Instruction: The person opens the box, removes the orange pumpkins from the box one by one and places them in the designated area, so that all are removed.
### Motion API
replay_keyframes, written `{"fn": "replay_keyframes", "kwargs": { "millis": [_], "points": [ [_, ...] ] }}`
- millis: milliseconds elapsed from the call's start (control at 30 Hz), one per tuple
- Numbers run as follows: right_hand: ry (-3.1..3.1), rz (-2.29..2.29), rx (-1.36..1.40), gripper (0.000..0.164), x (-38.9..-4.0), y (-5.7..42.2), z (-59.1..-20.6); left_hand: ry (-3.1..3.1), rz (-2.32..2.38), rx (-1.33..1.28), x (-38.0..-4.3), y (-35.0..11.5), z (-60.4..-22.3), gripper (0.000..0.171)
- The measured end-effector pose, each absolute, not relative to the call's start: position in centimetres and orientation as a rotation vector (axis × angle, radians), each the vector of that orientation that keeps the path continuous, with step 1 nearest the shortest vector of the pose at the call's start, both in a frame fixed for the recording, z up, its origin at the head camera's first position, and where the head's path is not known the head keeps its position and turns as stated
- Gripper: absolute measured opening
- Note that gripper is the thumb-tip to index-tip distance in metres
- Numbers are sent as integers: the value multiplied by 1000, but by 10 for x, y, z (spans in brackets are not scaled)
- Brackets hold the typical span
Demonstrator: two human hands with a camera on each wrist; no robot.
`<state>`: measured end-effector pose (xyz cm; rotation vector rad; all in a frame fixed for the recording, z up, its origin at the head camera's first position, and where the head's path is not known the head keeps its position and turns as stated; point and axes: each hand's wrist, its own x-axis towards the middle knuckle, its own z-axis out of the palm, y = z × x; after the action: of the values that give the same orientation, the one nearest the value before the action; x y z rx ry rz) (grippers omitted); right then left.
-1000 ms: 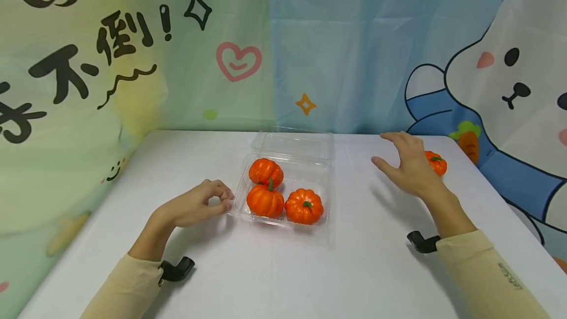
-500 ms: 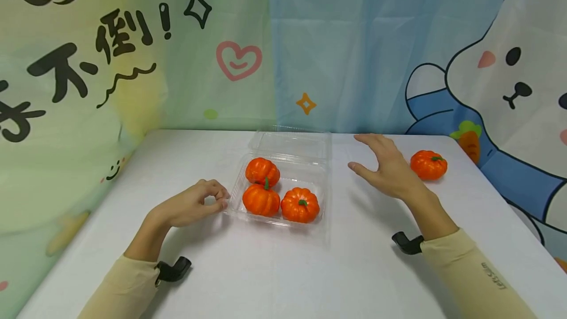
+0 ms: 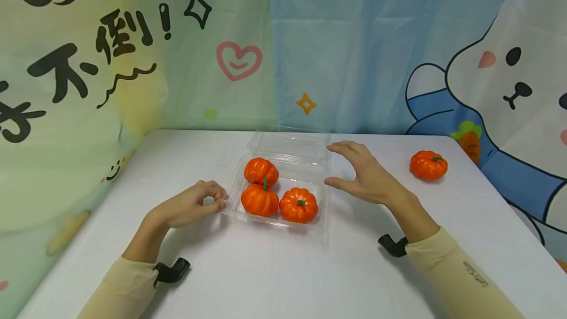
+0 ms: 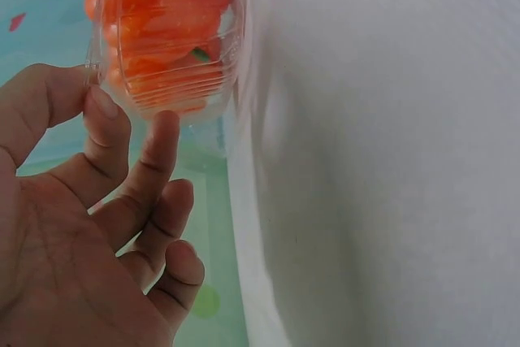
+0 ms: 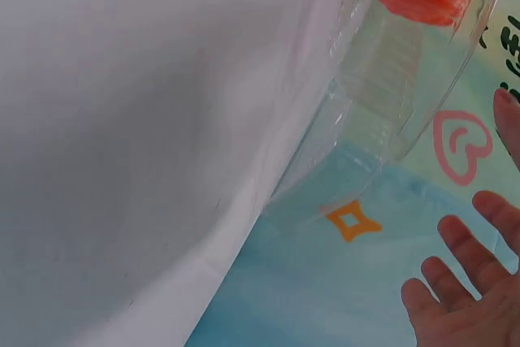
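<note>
A clear plastic clamshell container (image 3: 290,174) lies open on the table, its lid (image 3: 290,144) folded back. Three small orange pumpkins sit inside: one at the back left (image 3: 261,171), one at the front left (image 3: 260,201) and one at the front right (image 3: 299,206). My left hand (image 3: 190,203) pinches the rim at the container's left side; the left wrist view shows thumb and index finger meeting at the edge. Beside the right side, my right hand (image 3: 365,174) holds nothing, thumb and fingers spread apart. Its fingertips come close to the container's right edge.
Another orange pumpkin (image 3: 428,165) with a green stem rests at the table's back right, behind the right hand. A printed curtain (image 3: 345,63) hangs along the back edge of the white table (image 3: 274,279).
My right hand has moved left from beside the lone pumpkin to the container's right edge, uncovering that pumpkin. The container and my left hand have shifted slightly left.
</note>
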<state>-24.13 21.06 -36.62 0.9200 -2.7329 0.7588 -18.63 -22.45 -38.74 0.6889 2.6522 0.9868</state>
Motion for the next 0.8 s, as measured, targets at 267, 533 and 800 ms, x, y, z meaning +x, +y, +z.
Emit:
{"fn": "replay_keyframes", "kwargs": {
  "millis": [267, 533, 800],
  "points": [
    [-2798, 828, 1043, 78, -235, 200, -365, 2647, 986, 677, -183, -224, -386, 17],
    [-2807, 868, 1231, 79, -232, 188, -366, 2643, 979, 677, -182, -224, -386, 18],
    [-2782, 873, 1307, 77, -230, 178, -368, 2636, 972, 648, -183, -224, -387, 17]
  ]
}}
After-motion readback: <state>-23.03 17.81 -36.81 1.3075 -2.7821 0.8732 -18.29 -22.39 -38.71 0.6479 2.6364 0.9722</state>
